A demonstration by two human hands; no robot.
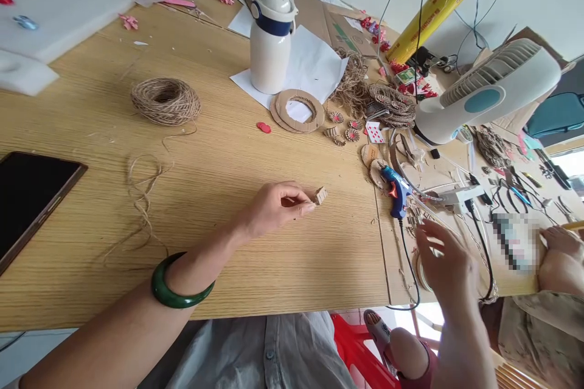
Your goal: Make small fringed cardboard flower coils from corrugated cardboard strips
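A small piece of corrugated cardboard point(321, 196) is pinched between the thumb and fingers of my left hand point(278, 209), just above the wooden table. My right hand point(446, 261) hovers near the table's front edge, fingers loosely bent and apart, with nothing visible in them. Close to it lies a blue glue gun point(398, 191), its black cord hanging over the edge; the hand is not touching it. Round cardboard discs point(378, 171) lie beside the gun's nozzle. Several small rosettes point(352, 134) of rolled cardboard with red centres lie farther back.
A twine ball point(165, 101) trails loose strands to the left, near a phone point(36, 194). At the back stand a white bottle point(271, 42) and a white fan point(493, 88), with cardboard rings point(297, 110) between. A power strip point(460, 194) and another person's hand point(563, 243) are at right.
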